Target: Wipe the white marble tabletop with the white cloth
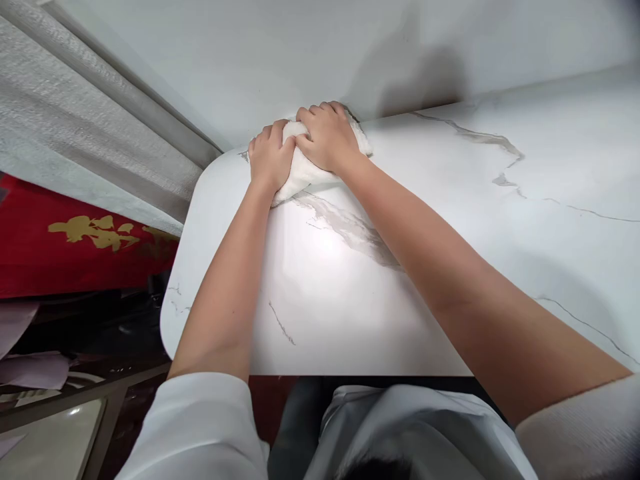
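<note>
A white, fluffy cloth [305,175] lies bunched on the white marble-patterned tabletop [320,320], close to its far edge by the wall. My left hand [273,155] presses on the left part of the cloth, its fingers curled over the far side. On the right part rests my right hand [329,137], fingers bent around the cloth and thumb pointing toward the left hand. The two hands are side by side and nearly touch. Their fingertips are partly hidden against the cloth, and both arms stretch forward across the table.
A pale wall [280,60] borders the table's far edge. To the left hang a light grey curtain [90,100] and a red cloth with gold markings [90,260]. Below the rounded left corner stands a glass-topped piece of furniture [55,440].
</note>
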Tool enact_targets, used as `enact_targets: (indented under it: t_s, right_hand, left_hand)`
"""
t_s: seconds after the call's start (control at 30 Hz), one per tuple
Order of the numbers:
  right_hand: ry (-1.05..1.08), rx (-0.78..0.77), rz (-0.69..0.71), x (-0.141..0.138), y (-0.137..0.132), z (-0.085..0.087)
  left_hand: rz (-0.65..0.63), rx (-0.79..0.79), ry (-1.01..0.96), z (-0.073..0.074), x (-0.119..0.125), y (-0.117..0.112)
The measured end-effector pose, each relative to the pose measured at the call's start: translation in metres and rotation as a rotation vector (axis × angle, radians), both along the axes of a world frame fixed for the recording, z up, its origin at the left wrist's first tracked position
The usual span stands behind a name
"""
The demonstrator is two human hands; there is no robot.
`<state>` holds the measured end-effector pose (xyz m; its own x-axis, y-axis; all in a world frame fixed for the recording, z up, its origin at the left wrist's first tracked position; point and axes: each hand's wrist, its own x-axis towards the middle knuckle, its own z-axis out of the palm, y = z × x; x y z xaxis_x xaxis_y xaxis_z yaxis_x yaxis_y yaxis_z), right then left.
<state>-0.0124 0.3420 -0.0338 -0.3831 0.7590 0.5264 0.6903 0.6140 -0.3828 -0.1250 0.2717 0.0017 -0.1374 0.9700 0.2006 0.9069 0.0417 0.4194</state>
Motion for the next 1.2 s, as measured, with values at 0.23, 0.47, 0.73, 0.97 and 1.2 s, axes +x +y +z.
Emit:
enact_targets:
  t_s: [0.23,0.47,0.73,0.97,1.2]
  right_hand:
    - [-0.145,-0.046,-0.001,0.013,-0.023,0.017]
    - [-0.221,-0.070,0.036,0.044,-0.074,0.024]
    - [-0.205,-0.066,0.115,0.084,-0.142,0.017]
    - [-0.256,-0.011,0.101,0.127,-0.224,0.020]
    - [-0.262,0.010,0.065,0.166,-0.278,0.021]
  left_hand:
    - [0.013,0.004,-0.020,-0.007,-0.001,0.000]
    - [-0.079,0.092,-0.156,-0.024,0.006,-0.029]
    - [-0.036,0.039,-0.002,-0.010,0.059,-0.122]
    - [-0.065,-0.017,0.116,-0.003,0.100,-0.204]
    - [-0.132,-0.026,0.170,-0.002,0.134,-0.249]
